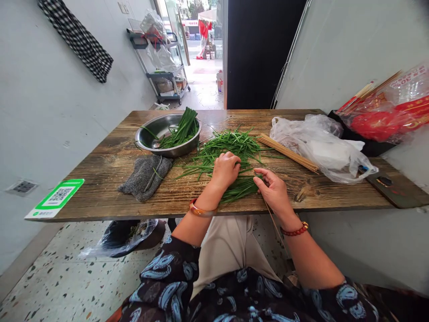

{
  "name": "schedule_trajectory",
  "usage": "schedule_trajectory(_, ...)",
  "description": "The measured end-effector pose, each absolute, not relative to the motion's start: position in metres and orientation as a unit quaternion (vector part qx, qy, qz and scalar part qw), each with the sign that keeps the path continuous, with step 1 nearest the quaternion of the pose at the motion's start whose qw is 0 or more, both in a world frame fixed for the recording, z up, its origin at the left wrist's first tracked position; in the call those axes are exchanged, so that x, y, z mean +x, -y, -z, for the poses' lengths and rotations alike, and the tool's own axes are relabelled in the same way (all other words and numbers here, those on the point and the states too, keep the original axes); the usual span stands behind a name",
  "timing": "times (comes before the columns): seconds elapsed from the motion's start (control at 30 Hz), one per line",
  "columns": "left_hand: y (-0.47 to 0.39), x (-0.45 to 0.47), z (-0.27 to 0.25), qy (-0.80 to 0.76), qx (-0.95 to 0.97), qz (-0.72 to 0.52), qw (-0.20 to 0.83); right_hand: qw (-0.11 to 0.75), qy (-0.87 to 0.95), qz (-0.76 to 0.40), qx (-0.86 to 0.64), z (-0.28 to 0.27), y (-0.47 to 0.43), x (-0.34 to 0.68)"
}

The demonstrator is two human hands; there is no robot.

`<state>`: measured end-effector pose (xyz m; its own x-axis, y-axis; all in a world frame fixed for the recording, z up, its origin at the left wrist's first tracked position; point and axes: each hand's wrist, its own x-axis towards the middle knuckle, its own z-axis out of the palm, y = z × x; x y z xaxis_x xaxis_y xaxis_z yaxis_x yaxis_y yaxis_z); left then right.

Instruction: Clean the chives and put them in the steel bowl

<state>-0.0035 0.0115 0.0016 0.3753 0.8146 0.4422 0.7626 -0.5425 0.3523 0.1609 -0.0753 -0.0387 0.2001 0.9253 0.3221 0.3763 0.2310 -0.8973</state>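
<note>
A loose heap of green garlic chives (231, 142) lies on the wooden table (110, 147) in front of me. My left hand (227, 170) is closed at the near side of the heap, its fingertips bent down among chives and partly hidden. Close to the table's front edge, a neater bunch of chives (239, 188) lies between my two hands. My right hand (273, 188) has thumb and fingers curled at the right end of that bunch. A thin bamboo skewer (273, 217) slants down from my right palm past the table edge.
Behind the heap at left stands a steel bowl (142, 134) with more chives. A grey cloth (147, 176) lies before it. To the right are a bundle of skewers (288, 153), plastic bags (325, 147) and a dark board (398, 190). A lined bin (130, 237) stands below.
</note>
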Motion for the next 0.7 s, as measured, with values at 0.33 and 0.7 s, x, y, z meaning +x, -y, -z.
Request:
schedule_trajectory(0.33,-0.0162,-0.0067,0.0029,-0.406,0.806,-0.384,0.197,0.543,0.567,-0.282,-0.551,0.0344,0.0801,0.1608)
schedule_trajectory(0.7,-0.0091,-0.0085,0.0023,-0.377,0.887,-0.229,0.134,0.496,0.612,-0.288,-0.545,0.0325,0.084,0.1607)
